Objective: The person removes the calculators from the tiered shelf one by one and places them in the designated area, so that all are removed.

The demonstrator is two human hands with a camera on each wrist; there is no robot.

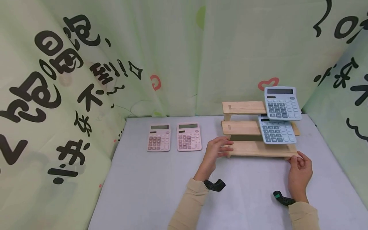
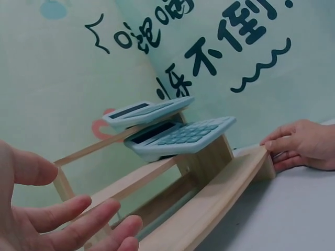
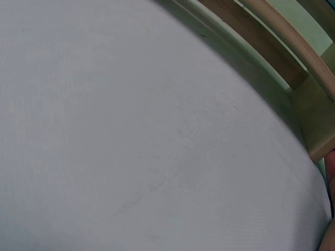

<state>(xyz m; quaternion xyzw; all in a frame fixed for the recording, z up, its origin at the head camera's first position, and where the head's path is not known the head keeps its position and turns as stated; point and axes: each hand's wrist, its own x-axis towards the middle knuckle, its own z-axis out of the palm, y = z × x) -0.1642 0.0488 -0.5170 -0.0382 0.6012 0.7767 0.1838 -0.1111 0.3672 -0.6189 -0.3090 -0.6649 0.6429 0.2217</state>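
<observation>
- White cloth covers your desk (image 1: 143,188), which carries everything you are working with.
- The wooden rack (image 1: 241,128) stands toward the desk's right side, with three stepped boards; the lowest is bare, and so are the left parts of the upper two.
- The upper blue calculator (image 1: 282,103) lies on the top board and the lower blue calculator (image 1: 277,132) on the middle one, both tilted near the right end, so these two look placed; whether they touch each other, you cannot tell.
- Your right hand (image 1: 300,174) pinches the lowest board's front right corner, and your left hand (image 1: 214,151) is at the rack's left end, fingers loosely spread and holding nothing; its contact with the wood is unclear. Steadying or straightening the rack seems the step in hand.
- The left pink calculator (image 1: 159,138) and right pink calculator (image 1: 189,137) lie on the desk, side by side but apart, off the rack. They are probably what is left, making your work about half done.
</observation>
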